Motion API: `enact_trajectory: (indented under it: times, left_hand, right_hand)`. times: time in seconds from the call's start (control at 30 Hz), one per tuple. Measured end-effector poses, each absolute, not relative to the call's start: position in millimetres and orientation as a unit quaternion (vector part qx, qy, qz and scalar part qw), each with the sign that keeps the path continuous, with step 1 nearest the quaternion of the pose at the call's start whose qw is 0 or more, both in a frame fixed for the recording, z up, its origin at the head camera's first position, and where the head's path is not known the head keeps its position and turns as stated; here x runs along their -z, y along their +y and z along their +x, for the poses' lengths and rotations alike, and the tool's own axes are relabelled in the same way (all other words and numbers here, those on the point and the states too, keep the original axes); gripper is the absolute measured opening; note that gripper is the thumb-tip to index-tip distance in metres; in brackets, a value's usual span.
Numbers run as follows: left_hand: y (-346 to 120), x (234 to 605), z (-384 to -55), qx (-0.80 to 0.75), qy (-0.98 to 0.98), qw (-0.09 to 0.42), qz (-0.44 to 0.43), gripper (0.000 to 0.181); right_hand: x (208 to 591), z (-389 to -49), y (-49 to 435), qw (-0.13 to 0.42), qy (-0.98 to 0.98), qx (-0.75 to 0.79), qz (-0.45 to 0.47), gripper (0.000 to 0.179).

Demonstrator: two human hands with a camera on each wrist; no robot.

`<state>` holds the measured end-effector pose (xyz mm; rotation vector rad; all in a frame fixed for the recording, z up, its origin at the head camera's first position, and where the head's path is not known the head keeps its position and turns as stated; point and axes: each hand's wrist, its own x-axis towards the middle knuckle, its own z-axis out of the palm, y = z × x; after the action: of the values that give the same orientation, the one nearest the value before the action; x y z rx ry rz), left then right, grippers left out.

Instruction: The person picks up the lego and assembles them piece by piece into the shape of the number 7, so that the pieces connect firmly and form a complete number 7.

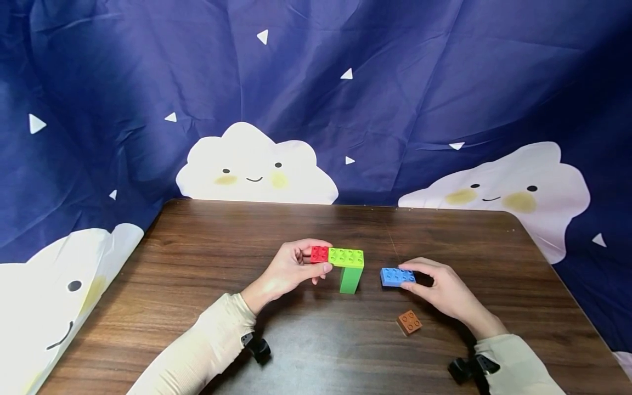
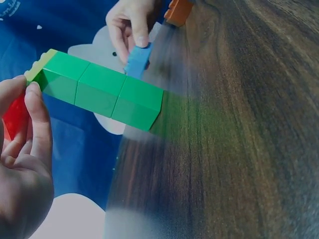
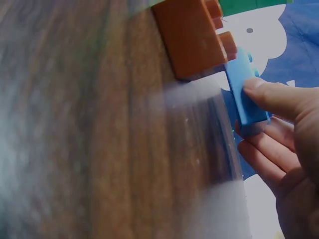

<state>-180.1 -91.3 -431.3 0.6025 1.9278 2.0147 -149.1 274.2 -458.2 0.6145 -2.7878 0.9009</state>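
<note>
My left hand [image 1: 291,267] pinches the red end of a toy brick build between thumb and fingers. A red brick [image 1: 319,254] sits beside a lime-green brick [image 1: 346,257] at the top. Beneath the lime brick's right part stands a column of three green bricks [image 2: 102,89], its foot at the tabletop. To the right, my right hand [image 1: 443,286] pinches a blue eight-stud brick [image 1: 391,277] by its right end, thumb on the near side, studs up. Whether the blue brick touches the table, I cannot tell. A gap separates it from the green column.
A brown four-stud brick [image 1: 409,322] lies on the wooden table [image 1: 316,351], nearer to me than the blue brick. Behind the table's far edge hangs a dark blue curtain [image 1: 385,109] with smiling white clouds. Each wrist carries a small black camera strap.
</note>
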Motion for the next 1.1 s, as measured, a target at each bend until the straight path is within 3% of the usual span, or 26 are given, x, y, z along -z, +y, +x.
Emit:
enact_trajectory:
  times: [0.27,0.5,1.1]
  left_hand:
    - [-90,431,-181,-0.693,0.674,0.144,0.211,0.046]
    - [-90,429,-181,-0.685,0.683,0.142,0.208,0.045]
    - [-91,430,-181,-0.693,0.673,0.145,0.215,0.044]
  right_hand:
    - [452,-149,270,0.108,-0.926,-0.308,0.19,0.036]
    - [447,-148,268,0.099,-0.926,-0.312,0.187,0.036]
    - [421,-144,254,0.165,-0.893,-0.357,0.218,0.041]
